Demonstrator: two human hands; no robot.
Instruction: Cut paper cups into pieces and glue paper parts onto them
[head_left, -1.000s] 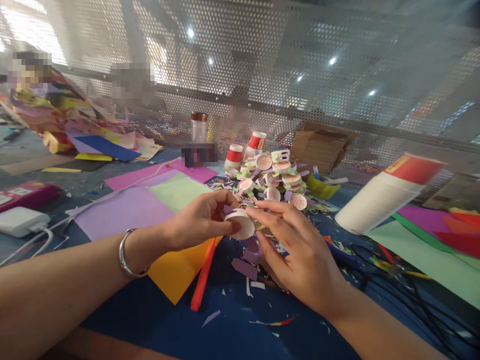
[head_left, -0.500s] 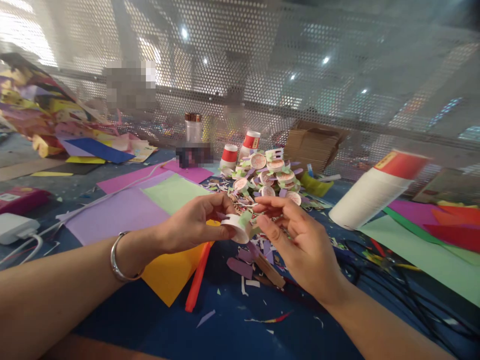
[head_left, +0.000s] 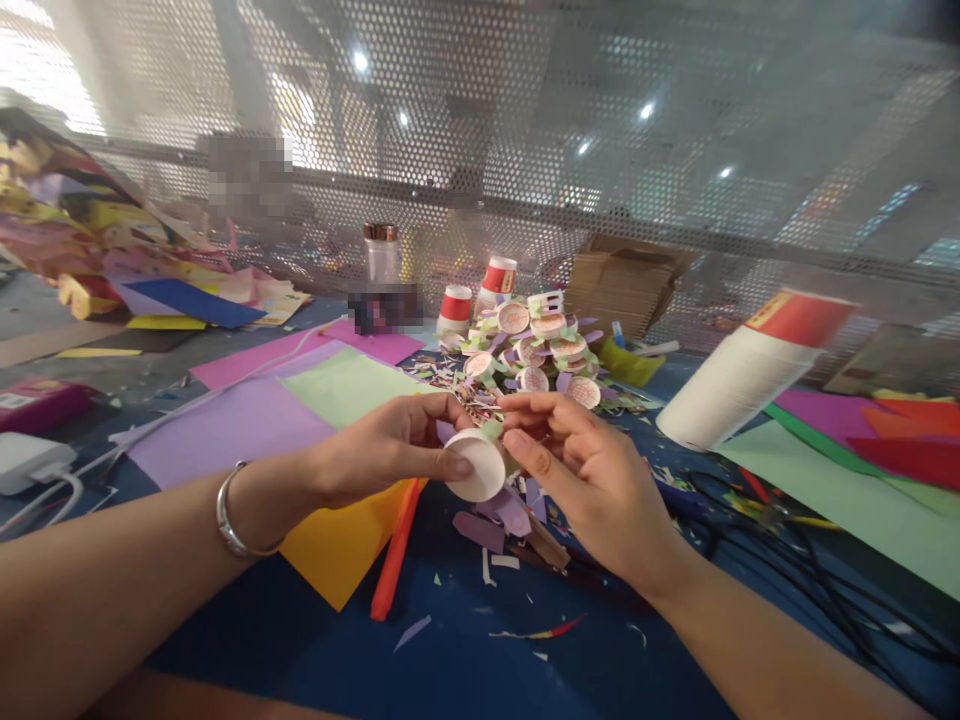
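Pinching a small round white cup base point(head_left: 484, 465) in the left hand point(head_left: 390, 447).
Gripped at its left edge, with the thumb flat on the white face and the fingers curled behind; facing the camera, with the right-hand side free of the grip. Edged with a green tab point(head_left: 492, 430) at upper right and a purple tab point(head_left: 444, 431) near the left fingers. Holding the right hand point(head_left: 596, 475) just to the right, with thumb and fingertips apart; impossible to tell whether touching the green tab. On the table below, an orange-red pen point(head_left: 395, 560) across the edge of an orange sheet point(head_left: 337, 545). Just beyond the fingers, a heap of tabbed cup bases point(head_left: 533, 380). Farther back, two red-and-white cups point(head_left: 454, 305), then a perforated screen point(head_left: 480, 110).
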